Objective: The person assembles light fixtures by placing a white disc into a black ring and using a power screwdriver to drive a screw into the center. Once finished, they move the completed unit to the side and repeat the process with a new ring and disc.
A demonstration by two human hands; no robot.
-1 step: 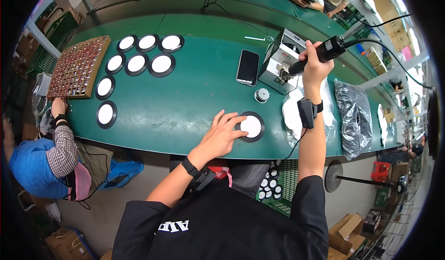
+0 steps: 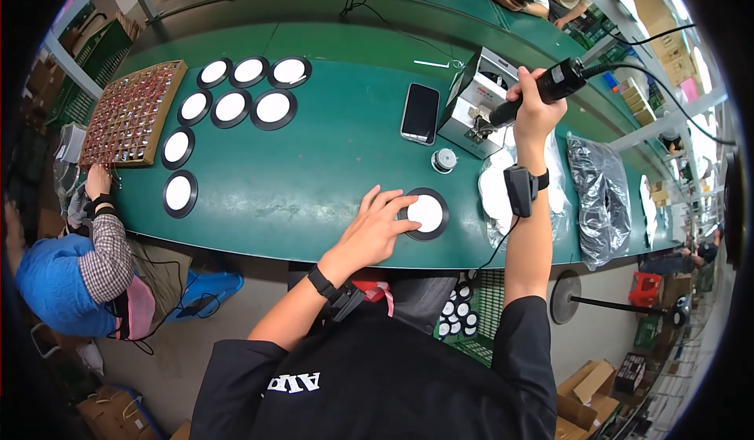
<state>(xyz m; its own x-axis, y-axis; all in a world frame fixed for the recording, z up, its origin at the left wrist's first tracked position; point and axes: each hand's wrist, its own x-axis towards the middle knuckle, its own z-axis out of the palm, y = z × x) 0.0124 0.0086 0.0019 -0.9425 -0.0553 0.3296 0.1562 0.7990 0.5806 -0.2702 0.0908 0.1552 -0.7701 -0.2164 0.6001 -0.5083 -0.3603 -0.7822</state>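
Observation:
My right hand [image 2: 536,114] is wrapped round a black electric screwdriver [image 2: 559,83] with a cable at its rear end. The driver's tip reaches the front of a grey metal box that looks like a screw feeder [image 2: 481,94]. Fingers spread, my left hand [image 2: 373,228] rests its thumb and fingertips on a white disc with a black rim [image 2: 429,219] lying flat on the green table [image 2: 314,181]. Between this disc and the feeder stands a small round metal part [image 2: 444,161]. Several similar rimmed discs [image 2: 232,108] lie at the left.
A phone [image 2: 420,114] lies left of the feeder. Clear plastic bags [image 2: 499,197] and a dark wrapped bundle [image 2: 601,200] sit at the right. A co-worker [image 2: 67,283] reaches toward a partitioned tray [image 2: 133,114] at far left. Below the table edge stands a green crate [image 2: 491,306].

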